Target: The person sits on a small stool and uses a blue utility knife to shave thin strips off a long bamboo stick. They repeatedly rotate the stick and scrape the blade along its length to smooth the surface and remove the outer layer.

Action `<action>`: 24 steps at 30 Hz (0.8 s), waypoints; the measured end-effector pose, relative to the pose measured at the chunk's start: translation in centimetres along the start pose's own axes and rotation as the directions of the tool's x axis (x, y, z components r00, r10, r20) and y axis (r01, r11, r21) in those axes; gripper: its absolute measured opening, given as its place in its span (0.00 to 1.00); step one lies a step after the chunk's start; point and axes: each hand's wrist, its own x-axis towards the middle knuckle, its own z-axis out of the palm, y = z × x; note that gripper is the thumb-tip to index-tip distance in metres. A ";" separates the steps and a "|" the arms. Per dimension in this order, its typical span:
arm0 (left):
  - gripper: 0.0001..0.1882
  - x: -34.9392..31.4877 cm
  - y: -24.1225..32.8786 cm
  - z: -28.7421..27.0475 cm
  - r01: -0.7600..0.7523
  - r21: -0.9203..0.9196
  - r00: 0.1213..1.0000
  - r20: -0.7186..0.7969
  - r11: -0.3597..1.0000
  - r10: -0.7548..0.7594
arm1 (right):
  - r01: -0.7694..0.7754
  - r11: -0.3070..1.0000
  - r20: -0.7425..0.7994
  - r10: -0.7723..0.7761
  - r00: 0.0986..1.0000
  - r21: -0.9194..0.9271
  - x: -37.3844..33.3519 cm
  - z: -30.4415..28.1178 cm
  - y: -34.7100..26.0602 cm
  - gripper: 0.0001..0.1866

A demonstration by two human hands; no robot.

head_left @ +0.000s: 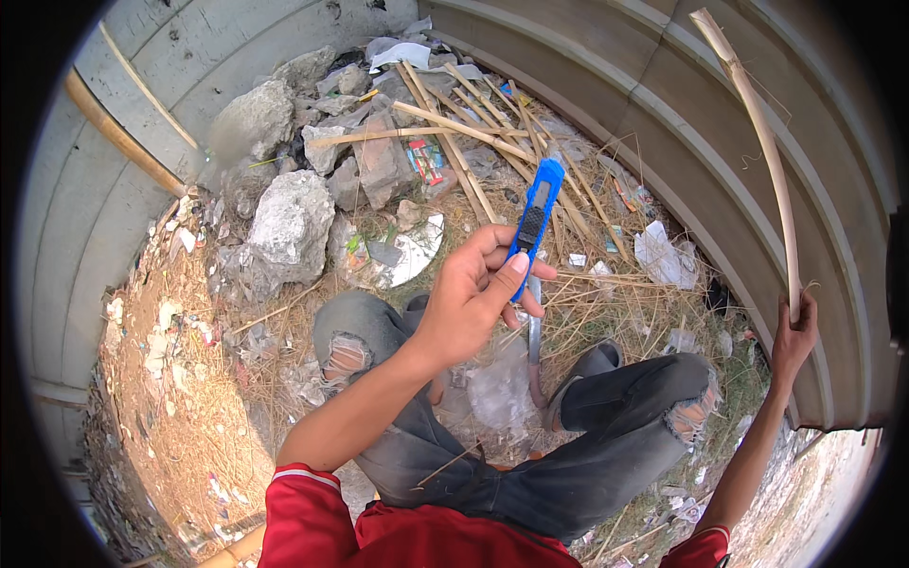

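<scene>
My left hand (473, 292) is raised in front of my knees and closed round a blue utility knife (534, 216). The thumb presses on the lower part of the knife, which tilts up and to the right. I see no blade sticking out of it. Far to the right, my right hand (793, 331) grips the lower end of a long, pale bamboo stick (765, 142). The stick rises upward beside the corrugated wall, slightly bent. Below my left hand a narrow grey metal tool (535, 346) with a brownish lower end stands between my feet, partly hidden by my fingers.
Split bamboo strips (464, 133) lie heaped ahead, next to rubble chunks (294, 222). Corrugated metal sheeting (606, 76) curves along the right, and a grey wall (76, 218) stands left. Dry grass, plastic scraps and a clear plastic bag (500, 388) litter the ground.
</scene>
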 end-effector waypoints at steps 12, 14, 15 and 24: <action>0.19 -0.6 -0.3 -0.6 -0.013 0.116 0.997 -0.072 0.993 0.021 | -0.087 0.830 0.469 -0.222 0.855 0.551 4.6 10.5 -22.4 0.14; 0.20 -0.3 -0.6 -0.3 -0.020 0.131 0.998 -0.057 0.991 0.028 | -0.173 0.770 0.506 -0.215 0.836 0.614 3.2 12.4 -22.6 0.14; 0.20 0.0 -0.6 0.0 -0.014 0.137 0.999 -0.035 0.990 0.019 | -0.182 0.765 0.508 -0.212 0.835 0.617 2.6 13.2 -22.0 0.14; 0.18 1.5 -2.0 1.1 -0.004 0.131 0.994 0.110 0.991 -0.010 | -0.232 0.780 0.534 -0.151 0.832 0.581 0.2 17.0 -18.0 0.14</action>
